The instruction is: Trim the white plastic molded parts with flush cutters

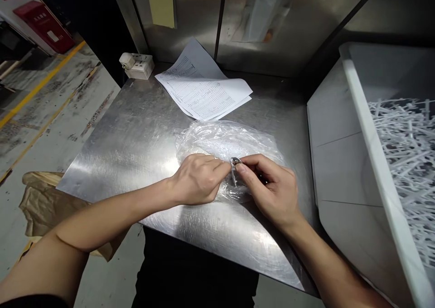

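Note:
A clear plastic bag (238, 138) lies crumpled on the metal table (122, 136), under both hands. My left hand (204, 177) is closed, its fingertips pressed together at a small white piece too hidden to name. My right hand (272, 185) pinches a small shiny metal tool (236, 161) between thumb and forefinger, right beside the left fingertips. A thin white plastic piece (234, 178) hangs down just below the metal tool, over the bag.
Printed sheets (204, 84) lie behind the bag. A white power socket block (139, 66) stands at the back left corner. To the right is a large white bin (370, 140) holding many thin white pieces (408, 172). Brown paper (47, 204) is below the left edge.

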The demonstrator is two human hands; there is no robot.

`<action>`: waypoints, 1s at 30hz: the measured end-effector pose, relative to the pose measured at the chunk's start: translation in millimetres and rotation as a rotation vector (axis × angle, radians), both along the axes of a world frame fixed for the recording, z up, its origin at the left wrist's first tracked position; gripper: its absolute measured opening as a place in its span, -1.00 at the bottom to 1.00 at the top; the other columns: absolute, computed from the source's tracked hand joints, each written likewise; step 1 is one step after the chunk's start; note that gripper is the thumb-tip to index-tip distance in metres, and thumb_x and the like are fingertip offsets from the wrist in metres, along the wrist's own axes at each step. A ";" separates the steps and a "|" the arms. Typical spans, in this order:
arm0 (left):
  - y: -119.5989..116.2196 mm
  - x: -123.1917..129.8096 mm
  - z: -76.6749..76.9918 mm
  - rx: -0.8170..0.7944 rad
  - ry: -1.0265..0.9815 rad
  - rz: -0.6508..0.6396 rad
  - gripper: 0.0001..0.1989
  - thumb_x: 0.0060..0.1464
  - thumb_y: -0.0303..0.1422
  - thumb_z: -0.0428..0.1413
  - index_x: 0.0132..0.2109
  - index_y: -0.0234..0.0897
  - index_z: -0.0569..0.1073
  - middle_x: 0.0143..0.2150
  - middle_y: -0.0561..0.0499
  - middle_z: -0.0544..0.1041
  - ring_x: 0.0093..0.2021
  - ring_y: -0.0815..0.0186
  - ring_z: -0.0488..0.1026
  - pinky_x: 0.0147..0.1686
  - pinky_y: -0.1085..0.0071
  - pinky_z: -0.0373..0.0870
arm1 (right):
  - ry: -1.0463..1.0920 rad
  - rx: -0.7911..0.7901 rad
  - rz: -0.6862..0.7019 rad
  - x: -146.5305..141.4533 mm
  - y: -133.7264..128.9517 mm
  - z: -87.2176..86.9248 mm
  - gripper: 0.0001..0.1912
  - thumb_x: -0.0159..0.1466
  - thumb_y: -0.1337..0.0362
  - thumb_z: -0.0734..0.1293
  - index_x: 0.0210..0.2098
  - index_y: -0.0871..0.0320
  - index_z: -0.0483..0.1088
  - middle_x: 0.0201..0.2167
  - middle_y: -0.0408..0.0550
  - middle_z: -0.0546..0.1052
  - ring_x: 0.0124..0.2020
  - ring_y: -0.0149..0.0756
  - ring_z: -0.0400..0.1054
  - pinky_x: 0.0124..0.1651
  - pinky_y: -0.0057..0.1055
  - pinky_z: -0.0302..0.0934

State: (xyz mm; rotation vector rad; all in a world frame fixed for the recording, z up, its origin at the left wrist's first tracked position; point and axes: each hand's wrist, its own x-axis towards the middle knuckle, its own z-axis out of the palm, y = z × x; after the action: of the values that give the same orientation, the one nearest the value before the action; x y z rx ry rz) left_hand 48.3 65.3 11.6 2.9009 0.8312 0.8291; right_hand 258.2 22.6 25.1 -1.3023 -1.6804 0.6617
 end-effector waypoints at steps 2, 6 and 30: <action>-0.4 0.4 0.0 0.006 0.002 -0.008 -0.79 0.30 -0.53 -0.01 -0.31 -0.26 0.41 -0.45 0.07 0.47 -0.47 0.31 0.37 -0.45 0.27 0.24 | -0.010 0.015 0.004 0.5 -1.0 -0.3 -0.90 0.47 0.27 0.43 -0.22 0.10 0.56 -0.48 -0.24 0.55 -0.54 -0.46 0.30 -0.47 -0.45 0.17; -1.0 1.6 1.9 0.029 -0.017 -0.018 -0.80 0.27 -0.55 0.00 -0.31 -0.25 0.41 -0.45 0.07 0.46 -0.46 0.31 0.37 -0.45 0.26 0.24 | -0.031 0.025 -0.001 0.5 -2.8 -0.1 -0.90 0.48 0.27 0.42 -0.20 0.11 0.56 -0.46 -0.23 0.56 -0.54 -0.46 0.31 -0.46 -0.45 0.18; -3.9 5.8 -5.0 0.176 0.010 -0.013 -0.80 0.25 -0.55 0.01 -0.34 -0.26 0.41 -0.50 0.07 0.45 -0.52 0.31 0.39 -0.48 0.30 0.23 | 0.031 -0.161 0.042 1.7 1.8 -2.5 -0.79 0.49 0.14 0.41 -0.25 0.09 0.54 -0.47 -0.20 0.52 -0.49 -0.36 0.32 -0.44 -0.38 0.17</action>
State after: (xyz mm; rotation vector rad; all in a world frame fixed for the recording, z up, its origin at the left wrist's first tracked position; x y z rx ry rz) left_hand 54.1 61.5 6.6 3.0598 0.7767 0.9335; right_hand 259.9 24.4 22.6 -1.3641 -1.6614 0.8525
